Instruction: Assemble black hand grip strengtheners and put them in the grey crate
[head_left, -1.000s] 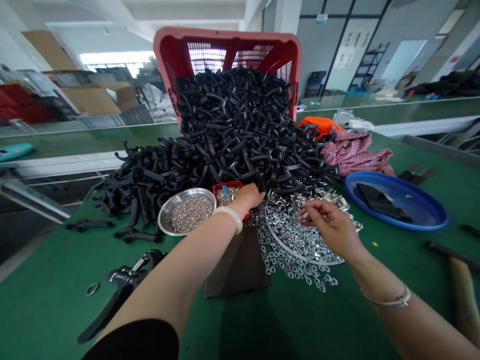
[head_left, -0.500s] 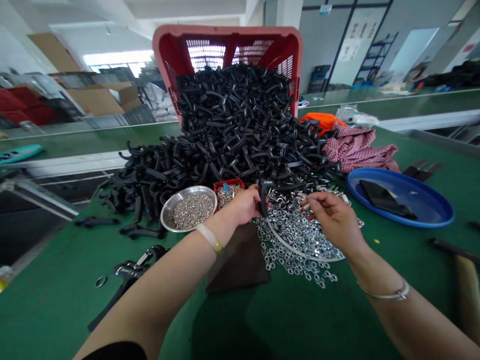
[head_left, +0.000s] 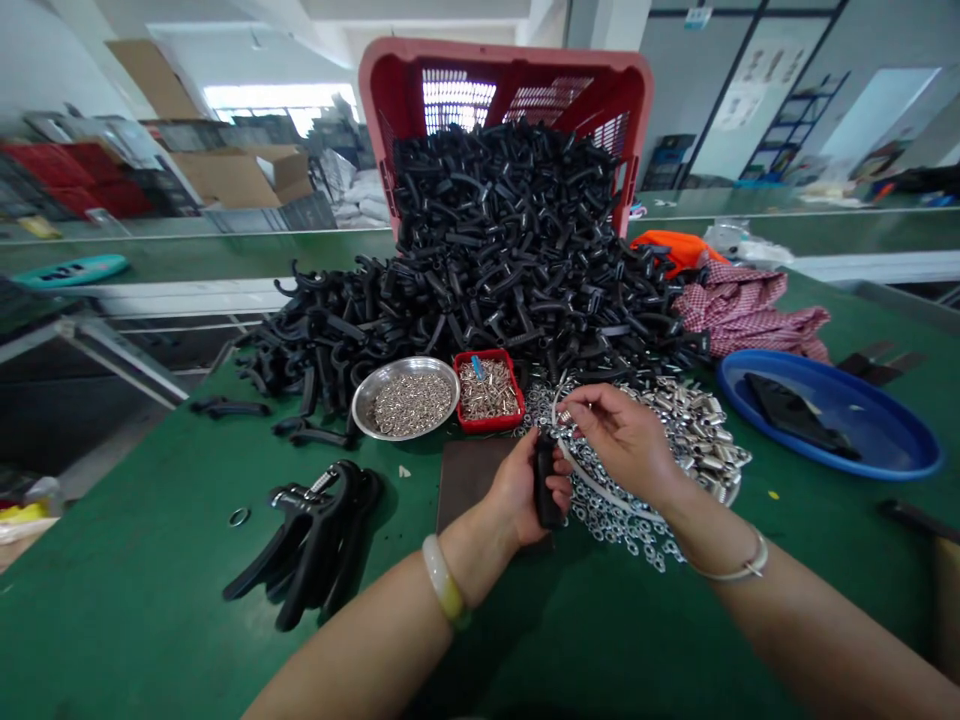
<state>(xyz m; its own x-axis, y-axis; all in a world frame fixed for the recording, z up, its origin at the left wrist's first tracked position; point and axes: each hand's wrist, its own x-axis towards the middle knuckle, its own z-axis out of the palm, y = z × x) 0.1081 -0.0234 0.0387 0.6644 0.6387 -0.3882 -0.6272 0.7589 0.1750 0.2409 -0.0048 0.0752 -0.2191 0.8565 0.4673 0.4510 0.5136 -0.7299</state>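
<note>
My left hand (head_left: pixel 517 488) is closed around a black plastic handle (head_left: pixel 547 485), its upper end pointing away from me over the brown pad (head_left: pixel 465 470). Just to the right, my right hand (head_left: pixel 626 440) pinches a small ribbed metal piece (head_left: pixel 565 417) between thumb and fingertips, close to the handle's upper end. Part of that piece is hidden by the fingers. Beneath my right hand spread many metal nuts (head_left: pixel 622 530), with silver cylindrical metal parts (head_left: pixel 709 430) beside them. Assembled black hand grips (head_left: pixel 307 545) lie to the left.
A red crate (head_left: pixel 637 130) spills a heap of black handles (head_left: pixel 495 260) across the back. A metal bowl (head_left: pixel 360 405) and a red tray (head_left: pixel 491 424) hold small metal pieces. To the right are a blue tray (head_left: pixel 892 440), a checked cloth (head_left: pixel 757 305) and a hammer (head_left: pixel 919 520).
My left hand has drawn the handle toward me and turned it. My right hand has moved left with the metal piece, closer to the handle. The view has shifted left.
</note>
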